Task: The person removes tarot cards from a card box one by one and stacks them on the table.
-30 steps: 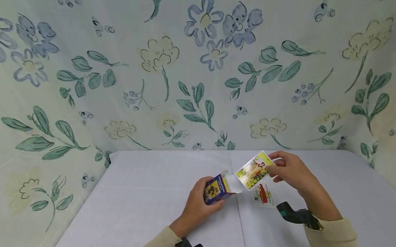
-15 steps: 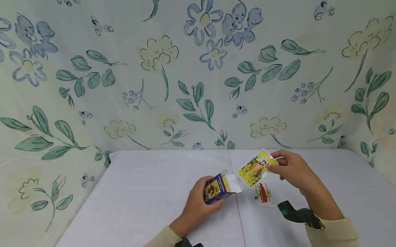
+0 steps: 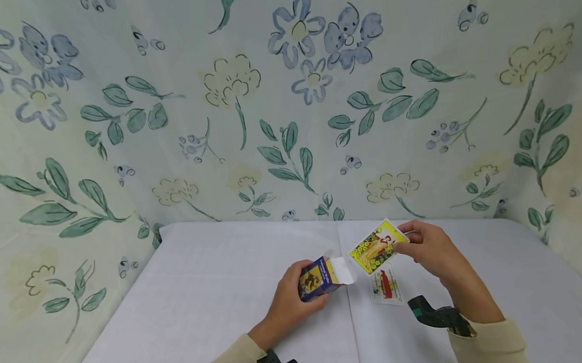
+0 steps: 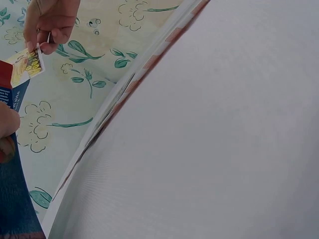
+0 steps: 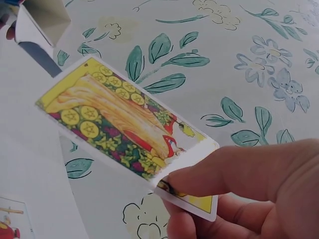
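Note:
My left hand grips a small dark blue card box with a yellow picture on its front. The box's white flap is folded out toward the right. A yellow tarot card is pinched between the thumb and fingers of my right hand, raised just right of the flap. In the right wrist view the card shows a robed figure among pentacle discs. Below it, another card with a red figure lies face up on the white table; whether more lie under it I cannot tell.
A white cloth covers the table, with a crease running front to back near the middle. Behind and at both sides hangs a floral curtain. Dark wrist cameras are strapped at both sleeves.
The card in my right hand has shifted slightly right, and its picture now differs in look, with a yellow-robed figure showing. My left hand and the box stay nearly still.

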Demonstrator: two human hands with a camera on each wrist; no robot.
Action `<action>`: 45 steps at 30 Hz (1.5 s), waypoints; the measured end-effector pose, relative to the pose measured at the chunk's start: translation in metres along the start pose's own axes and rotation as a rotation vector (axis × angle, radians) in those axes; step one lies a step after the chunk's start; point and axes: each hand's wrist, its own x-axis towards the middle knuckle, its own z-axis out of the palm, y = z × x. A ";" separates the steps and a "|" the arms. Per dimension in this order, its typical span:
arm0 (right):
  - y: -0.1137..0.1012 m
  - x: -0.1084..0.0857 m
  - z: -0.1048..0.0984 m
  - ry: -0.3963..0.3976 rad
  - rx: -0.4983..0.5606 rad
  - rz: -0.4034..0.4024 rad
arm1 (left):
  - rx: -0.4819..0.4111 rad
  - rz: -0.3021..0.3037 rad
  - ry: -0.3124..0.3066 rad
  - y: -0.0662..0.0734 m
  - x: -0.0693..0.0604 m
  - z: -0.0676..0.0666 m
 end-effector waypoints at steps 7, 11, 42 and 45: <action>0.000 0.003 0.000 0.009 0.022 0.003 | -0.016 0.010 0.004 -0.001 0.001 0.000; 0.000 0.005 0.000 0.006 0.054 0.009 | -0.012 0.004 0.004 0.000 0.002 -0.001; 0.016 0.011 0.011 0.013 0.043 0.036 | -0.024 0.031 0.002 -0.003 -0.001 0.000; 0.017 0.013 0.012 0.018 0.044 0.035 | -0.032 0.039 0.009 -0.003 -0.001 0.000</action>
